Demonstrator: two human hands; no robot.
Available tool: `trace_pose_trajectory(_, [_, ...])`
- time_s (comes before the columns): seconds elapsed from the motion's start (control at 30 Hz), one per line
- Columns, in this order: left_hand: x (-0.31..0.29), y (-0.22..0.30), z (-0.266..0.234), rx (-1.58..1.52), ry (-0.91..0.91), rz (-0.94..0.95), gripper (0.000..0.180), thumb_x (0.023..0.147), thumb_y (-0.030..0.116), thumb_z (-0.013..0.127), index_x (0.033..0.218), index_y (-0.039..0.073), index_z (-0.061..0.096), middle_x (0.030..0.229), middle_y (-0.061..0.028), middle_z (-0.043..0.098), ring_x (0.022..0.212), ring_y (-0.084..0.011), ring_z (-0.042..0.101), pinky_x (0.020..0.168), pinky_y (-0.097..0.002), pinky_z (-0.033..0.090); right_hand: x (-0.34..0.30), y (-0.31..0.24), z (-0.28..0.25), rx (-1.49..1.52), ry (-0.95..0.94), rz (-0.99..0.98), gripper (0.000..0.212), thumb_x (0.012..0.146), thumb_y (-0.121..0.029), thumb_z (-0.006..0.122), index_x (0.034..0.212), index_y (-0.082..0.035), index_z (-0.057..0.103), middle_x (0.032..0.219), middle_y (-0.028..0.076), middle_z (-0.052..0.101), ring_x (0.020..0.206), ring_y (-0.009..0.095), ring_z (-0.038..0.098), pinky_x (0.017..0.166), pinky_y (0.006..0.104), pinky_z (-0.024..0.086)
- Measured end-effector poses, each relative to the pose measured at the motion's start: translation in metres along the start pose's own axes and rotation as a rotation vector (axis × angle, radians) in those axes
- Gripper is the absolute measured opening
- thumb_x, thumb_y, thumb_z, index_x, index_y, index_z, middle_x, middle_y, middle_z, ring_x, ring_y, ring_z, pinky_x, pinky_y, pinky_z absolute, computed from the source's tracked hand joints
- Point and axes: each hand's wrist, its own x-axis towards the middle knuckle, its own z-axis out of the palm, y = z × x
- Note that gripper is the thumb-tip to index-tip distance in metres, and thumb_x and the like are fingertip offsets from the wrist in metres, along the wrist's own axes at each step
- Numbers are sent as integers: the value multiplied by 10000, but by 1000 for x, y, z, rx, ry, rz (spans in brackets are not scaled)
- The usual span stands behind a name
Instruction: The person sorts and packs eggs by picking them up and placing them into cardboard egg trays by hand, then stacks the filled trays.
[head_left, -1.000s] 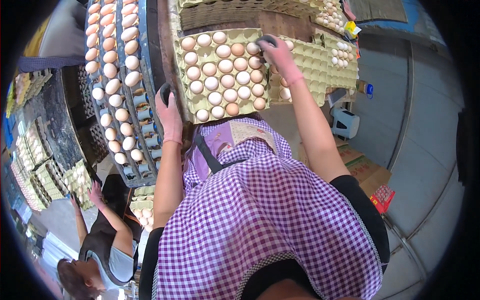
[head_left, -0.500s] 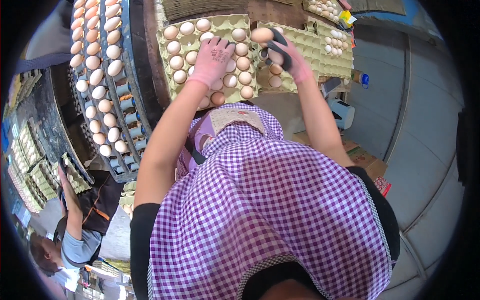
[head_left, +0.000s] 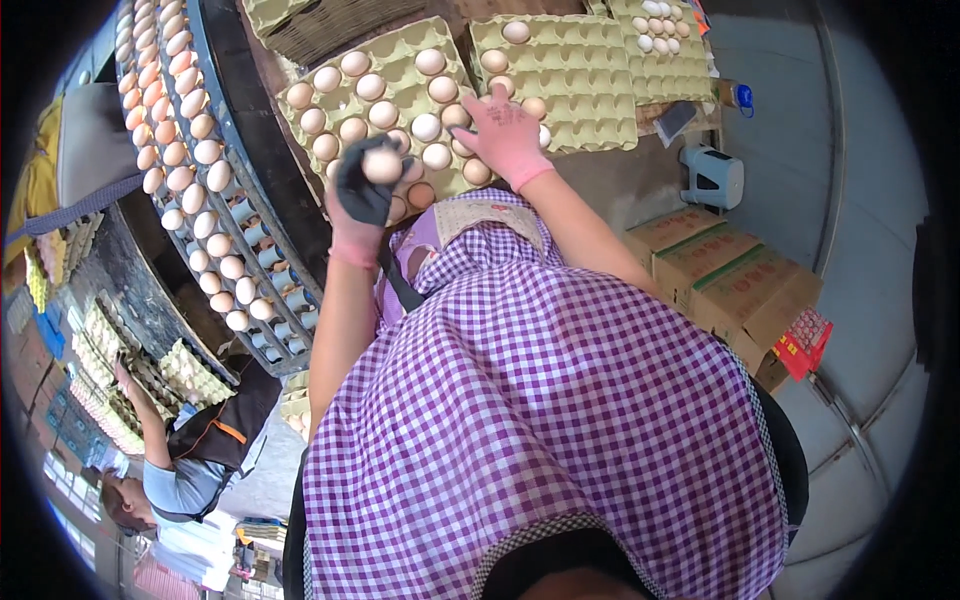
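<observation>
My left hand (head_left: pixel 362 200), in a pink glove with a dark palm, is turned up with its fingers curled round a pale egg (head_left: pixel 382 166). It is at the near left edge of a pulp egg tray (head_left: pixel 405 70) that holds several white and brown eggs. My right hand (head_left: pixel 508 135), gloved likewise, reaches palm down over the tray's right side, its fingers spread among the eggs. Part of its fingertips is hidden. A second egg tray (head_left: pixel 580 75) lies to the right, with a few eggs along its left side.
At the left runs a roller conveyor (head_left: pixel 262 240) with rows of eggs. Stacked trays (head_left: pixel 330 35) stand behind. Cardboard boxes (head_left: pixel 725 270) and a blue-white stool (head_left: pixel 712 178) are at the right. A co-worker (head_left: pixel 190 480) handles trays at the lower left.
My left hand has left the tray's middle for its near left edge and now holds an egg palm up. My right hand, which held eggs raised, has come down leftward onto the tray. The view has shifted.
</observation>
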Motion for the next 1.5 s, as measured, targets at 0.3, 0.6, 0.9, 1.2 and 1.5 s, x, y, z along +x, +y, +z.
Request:
trace_pose_trajectory(0.3, [-13,-29,39,1610,-151,45,359,877,336,676,1154,108,698,1135,-85,656,913,-307,661,823,-418,531,2,-1,3,141,-41,81,569,844,-519,706,1295,-188,600,1256,178,549,1070,326,649,832,469,535])
trace_pose_trajectory(0.6, [105,-37,78,2197,-90,219,487,850,257,718,1294,145,552,1238,-120,563,999,-329,666,736,-442,564,-36,87,-21,1632,-95,529,399,1003,-336,641,1222,-2,625,1080,44,658,960,113,609,838,278,511])
trace_pose_trajectory(0.9, [108,-50,145,1768,-125,309,487,840,319,775,1255,116,621,1210,-102,619,1089,-306,642,908,-412,522,-26,167,-34,690,253,512,546,853,-441,748,1236,-65,649,1236,143,618,1117,281,614,941,403,499])
trace_pose_trajectory(1.2, [165,-125,143,1852,-48,161,484,870,274,719,1302,116,568,1275,-155,540,1092,-367,632,902,-449,526,39,163,-12,328,50,271,449,948,-384,601,1353,-192,571,1343,209,554,1146,381,622,950,469,511])
trace_pose_trajectory(1.5, [204,-125,81,1970,143,527,320,905,170,625,1212,81,628,1185,-189,563,1095,-386,545,964,-497,432,62,153,-3,623,221,262,518,919,-360,644,1334,-61,559,1350,226,535,1206,411,565,1020,458,478])
